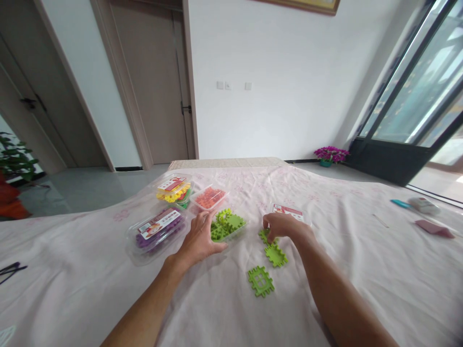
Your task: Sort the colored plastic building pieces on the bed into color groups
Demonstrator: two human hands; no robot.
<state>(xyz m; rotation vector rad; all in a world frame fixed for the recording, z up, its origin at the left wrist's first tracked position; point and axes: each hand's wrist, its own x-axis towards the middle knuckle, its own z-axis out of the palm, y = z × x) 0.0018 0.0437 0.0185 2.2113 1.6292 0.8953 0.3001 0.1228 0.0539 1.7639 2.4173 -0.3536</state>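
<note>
At the far left of the pink-patterned tablecloth (119, 294) lies a thin black object (12, 271). Next comes a clear lidded container of purple pieces (159, 228), with a labelled container of yellow pieces (174, 189) resting on green ones beyond it. An open tray of coral-red pieces (210, 197) stands just beside these. The person's left hand (201, 237) is spread, thumb apart from fingers, around the left end of a clear tray of lime-green pieces (228, 225). To its right, three green notched plates lie on the cloth: a windowed plate (261, 281) nearest the person, a solid plate (276, 255) farther off, and a partly covered plate (264, 234) under the right hand (287, 225). The right hand's fingers bend down onto that plate; whether they pinch it cannot be told. A labelled clear lid (289, 212) lies just beyond.
</note>
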